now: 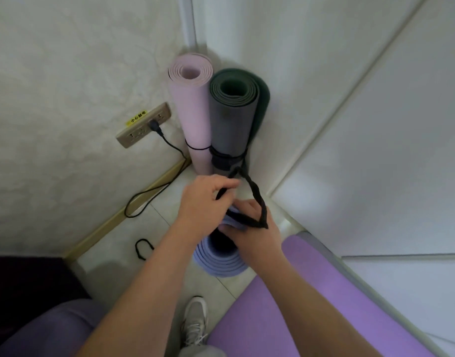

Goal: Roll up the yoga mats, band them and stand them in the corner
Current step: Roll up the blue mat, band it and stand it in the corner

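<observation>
- Landmark: the room corner where the textured cream wall (66,73) meets the smooth white panel wall (324,73).
- A rolled pale pink yoga mat (191,104) stands upright in that corner, with a thin black band (195,147) around its lower part.
- A rolled dark grey yoga mat (231,119) stands upright just beside the pink one, on the panel-wall side of the corner, touching it; a black strap (222,161) circles its lower part.
- A rolled blue-violet yoga mat (218,264) stands on end on the pale floor tiles (113,243), out from the corner and near the two standing mats, its open spiral end facing the camera.
- The left hand (203,202) has its fingers curled, pinching one end of a black elastic band (257,199) above the blue-violet roll.
- The right hand (257,233) grips the upper rim of the blue-violet roll; the band loops over this hand.
- The band is stretched between both hands; whether it encircles the roll cannot be told.
- A second loose black band (143,248) lies on the tiles, out from the corner on the cream-wall side.
- A flat purple mat (311,305) lies on the floor along the panel wall.
- A beige wall socket (144,124) on the cream wall carries a black cable (154,189).
- A grey trainer (195,320) shows at the bottom of the view.
</observation>
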Available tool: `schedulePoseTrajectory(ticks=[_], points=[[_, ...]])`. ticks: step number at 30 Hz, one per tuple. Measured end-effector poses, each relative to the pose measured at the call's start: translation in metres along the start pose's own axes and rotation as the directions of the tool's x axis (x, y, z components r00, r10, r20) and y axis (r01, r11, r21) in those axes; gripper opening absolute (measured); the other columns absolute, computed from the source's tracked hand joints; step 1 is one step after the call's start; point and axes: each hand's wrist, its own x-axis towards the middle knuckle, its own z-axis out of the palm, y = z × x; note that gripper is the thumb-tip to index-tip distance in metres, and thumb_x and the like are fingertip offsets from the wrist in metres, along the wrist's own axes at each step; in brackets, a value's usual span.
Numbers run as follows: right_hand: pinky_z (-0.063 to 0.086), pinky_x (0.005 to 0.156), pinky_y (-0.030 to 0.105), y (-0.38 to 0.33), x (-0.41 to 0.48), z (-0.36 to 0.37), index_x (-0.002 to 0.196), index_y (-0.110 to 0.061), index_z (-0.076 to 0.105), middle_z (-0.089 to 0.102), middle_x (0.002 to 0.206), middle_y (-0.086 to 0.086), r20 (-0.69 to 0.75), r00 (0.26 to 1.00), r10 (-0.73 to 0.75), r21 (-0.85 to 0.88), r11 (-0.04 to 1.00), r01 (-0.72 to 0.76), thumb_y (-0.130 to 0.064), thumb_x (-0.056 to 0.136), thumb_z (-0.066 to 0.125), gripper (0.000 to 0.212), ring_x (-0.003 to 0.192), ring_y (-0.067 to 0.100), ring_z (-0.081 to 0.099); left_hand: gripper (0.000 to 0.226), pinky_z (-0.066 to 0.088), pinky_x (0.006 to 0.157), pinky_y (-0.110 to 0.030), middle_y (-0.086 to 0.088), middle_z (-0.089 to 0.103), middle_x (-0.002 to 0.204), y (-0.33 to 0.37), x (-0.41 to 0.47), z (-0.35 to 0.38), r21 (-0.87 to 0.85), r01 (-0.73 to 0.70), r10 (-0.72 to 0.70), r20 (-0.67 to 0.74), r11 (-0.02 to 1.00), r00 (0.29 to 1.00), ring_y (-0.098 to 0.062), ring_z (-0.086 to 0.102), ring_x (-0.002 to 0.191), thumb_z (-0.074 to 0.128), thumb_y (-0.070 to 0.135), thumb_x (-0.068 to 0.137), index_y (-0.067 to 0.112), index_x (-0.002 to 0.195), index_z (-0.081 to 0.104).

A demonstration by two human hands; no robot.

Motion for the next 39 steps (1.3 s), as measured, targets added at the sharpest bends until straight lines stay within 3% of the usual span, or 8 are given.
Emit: schedulePoseTrajectory(ticks=[4,11,16,21,25,28,32,39], points=[[0.044,0.068,0.012,-0.002,0.004,-0.003,0.109,-0.043,0.062,0.064,0.107,-0.02,-0.004,0.998,0.056,0.196,0.979,-0.054,-0.048,0.068,0.084,0.047,0.095,-0.002,0.062,0.03,0.047,0.106,-0.036,0.009,0.069,0.117,-0.024,-0.005,-0.011,-0.101,0.229,-0.187,0.321,0.968,0.929,-0.005,0.061,0.112,0.065,0.017,0.096,0.022,0.125,0.07],[0.054,0.08,0.016,-0.003,0.022,-0.021,0.113,-0.019,0.064,0.071,0.103,-0.003,0.215,0.977,0.001,0.33,0.941,-0.074,-0.014,0.083,0.08,0.035,0.093,0.014,0.068,0.055,0.054,0.096,-0.041,0.007,0.065,0.115,-0.037,-0.011,-0.006,-0.123,0.194,-0.164,0.223,0.973,0.961,-0.011,0.062,0.109,0.067,0.035,0.067,0.026,0.12,0.066],[0.048,0.102,0.043,-0.007,0.025,-0.057,0.117,-0.001,0.071,0.074,0.115,0.012,0.377,0.917,0.131,0.735,0.56,-0.383,-0.032,0.085,0.05,0.049,0.114,0.028,0.066,0.059,0.054,0.097,-0.037,0.008,0.06,0.116,-0.036,0.002,-0.001,-0.076,0.151,-0.134,0.201,0.986,0.97,-0.01,0.059,0.11,0.063,0.035,0.066,0.022,0.124,0.061],[0.052,0.071,0.037,-0.019,0.033,-0.06,0.084,0.001,0.071,0.071,0.08,0.016,0.164,0.928,0.336,0.517,0.772,-0.371,-0.031,0.09,0.072,0.033,0.075,0.025,0.065,0.068,0.054,0.091,-0.028,0.009,0.056,0.113,-0.028,0.007,0.01,-0.017,0.025,-0.02,0.268,1.0,0.963,-0.006,0.058,0.106,0.06,0.043,0.065,0.018,0.128,0.057],[0.037,0.05,0.027,0.004,0.04,-0.056,0.078,-0.006,0.066,0.061,0.066,0.009,0.077,0.874,0.479,0.458,0.762,-0.458,-0.019,0.091,0.072,0.019,0.054,0.015,0.047,0.055,0.05,0.082,-0.018,0.011,0.052,0.108,-0.032,0.012,0.01,0.036,-0.01,0.0,0.266,0.999,0.964,-0.003,0.056,0.101,0.063,0.034,0.065,0.022,0.119,0.06],[0.023,0.039,0.021,0.016,0.031,-0.05,0.078,-0.008,0.061,0.05,0.054,0.001,0.322,0.754,0.572,0.558,0.529,-0.639,-0.02,0.094,0.07,0.021,0.041,0.01,0.032,0.045,0.05,0.078,-0.017,0.009,0.057,0.105,-0.032,0.016,0.01,0.013,0.047,-0.049,0.183,0.999,0.982,-0.005,0.058,0.098,0.064,0.032,0.063,0.026,0.108,0.063],[0.03,0.035,0.017,0.027,0.009,-0.036,0.086,-0.008,0.067,0.052,0.054,-0.002,0.519,0.63,0.578,0.669,0.184,-0.72,-0.016,0.098,0.062,0.015,0.039,0.005,0.039,0.038,0.055,0.082,-0.029,0.006,0.065,0.101,-0.029,0.022,0.01,-0.083,0.197,-0.197,0.011,0.977,0.98,-0.011,0.064,0.094,0.065,0.033,0.062,0.029,0.099,0.064],[0.045,0.043,0.026,-0.001,-0.036,0.009,0.084,-0.011,0.044,0.054,0.056,0.006,0.379,0.742,0.553,0.864,0.076,-0.498,-0.003,0.096,0.062,0.023,0.045,0.016,0.048,0.019,0.061,0.073,-0.038,0.008,0.071,0.081,-0.013,0.042,0.021,-0.21,0.308,-0.343,-0.157,0.928,0.926,-0.012,0.068,0.079,0.07,0.017,0.071,0.025,0.087,0.072]])
